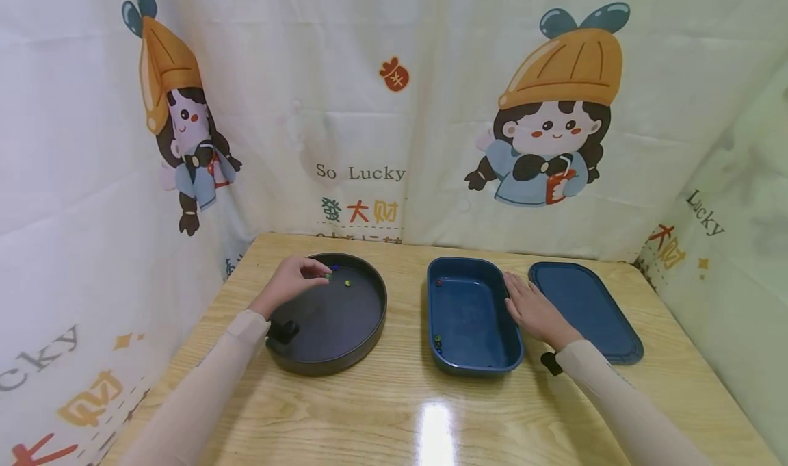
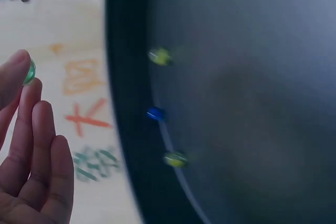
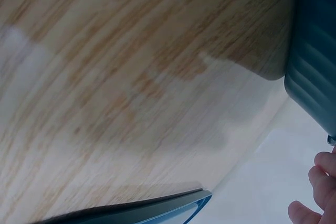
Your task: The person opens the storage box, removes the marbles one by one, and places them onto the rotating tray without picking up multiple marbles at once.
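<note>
Green glass marble (image 2: 31, 72): held up above the far part of the round dark pan (image 1: 332, 326), not resting in it. Left hand (image 1: 294, 285) pinches it between thumb and fingertip; in the left wrist view the other fingers are loosely bent, close together.

Inside the pan, along its wall: a yellow-green marble (image 2: 159, 56), a blue marble (image 2: 156, 113), a second yellow-green marble (image 2: 175, 159). Blue one sits between the other two, all slightly apart.

Right of the pan, well clear of it: blue rectangular container (image 1: 477, 319), rounded corners, lidless. On its pan-facing side, a red marble (image 1: 438, 283) toward the far end; a small cluster of marbles (image 1: 438, 341) toward the near end, green and darker ones, exact count too small to tell.

Right hand (image 1: 534, 310) is on the container's side away from the pan, fingers straight and pressed together along the rim, pinching nothing.

Farthest right of the pan, past container and hand: blue lid (image 1: 585, 308), flat on the wood-grain table (image 1: 363, 418).

Black wrist cameras: one (image 1: 284, 331) over the pan's left portion, the other (image 1: 550, 363) right of the pan, beyond the container. Light sleeves on both arms. Behind the pan: printed curtain (image 1: 271, 144), cartoon figures, "So Lucky" lettering.
</note>
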A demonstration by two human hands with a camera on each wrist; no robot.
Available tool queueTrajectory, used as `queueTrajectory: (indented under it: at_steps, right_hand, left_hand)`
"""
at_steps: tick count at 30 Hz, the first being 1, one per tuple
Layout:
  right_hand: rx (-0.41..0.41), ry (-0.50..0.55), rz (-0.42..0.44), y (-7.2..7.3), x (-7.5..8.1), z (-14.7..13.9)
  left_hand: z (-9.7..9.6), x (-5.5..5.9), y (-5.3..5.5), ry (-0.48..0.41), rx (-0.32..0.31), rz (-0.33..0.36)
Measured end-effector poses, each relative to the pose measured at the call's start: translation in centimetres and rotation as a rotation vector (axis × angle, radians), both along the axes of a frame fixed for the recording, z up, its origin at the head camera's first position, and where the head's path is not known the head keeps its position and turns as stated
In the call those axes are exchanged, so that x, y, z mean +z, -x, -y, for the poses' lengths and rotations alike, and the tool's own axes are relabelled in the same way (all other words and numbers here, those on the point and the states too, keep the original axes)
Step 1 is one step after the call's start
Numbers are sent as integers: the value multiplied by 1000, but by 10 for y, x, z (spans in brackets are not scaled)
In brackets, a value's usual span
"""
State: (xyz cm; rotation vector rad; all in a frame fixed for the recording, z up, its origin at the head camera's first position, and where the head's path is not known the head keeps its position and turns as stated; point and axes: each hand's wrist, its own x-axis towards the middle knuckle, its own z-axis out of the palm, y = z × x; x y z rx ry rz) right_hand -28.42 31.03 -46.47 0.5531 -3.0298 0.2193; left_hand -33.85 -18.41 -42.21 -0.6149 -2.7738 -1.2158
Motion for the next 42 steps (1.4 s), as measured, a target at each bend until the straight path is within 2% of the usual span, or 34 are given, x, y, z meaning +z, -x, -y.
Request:
queueTrajectory:
  at_steps: [4,8,14,20,23,28,42]
  right_hand:
    - [8,3,-23,-1,0,1]
    - [6,-12,-34,0,1,1]
    - [2,-28,-27,0,4,1]
    - [1,-23,-23,0,4,1]
    - [-1,-20,-20,1,3,1]
    - [-3,-20,-14,1,3,1]
    - [3,-19,-19,1,2,0]
  left_hand:
    - [8,-16,7,7,42,21]
    - [12,-27,16,26,54,40]
    - [14,-38,28,52,54,98]
    - [18,-50,41,88,47,111]
    - [19,-53,44,105,60,123]
    - [21,-57,45,117,46,126]
    - [18,-57,45,153,50,142]
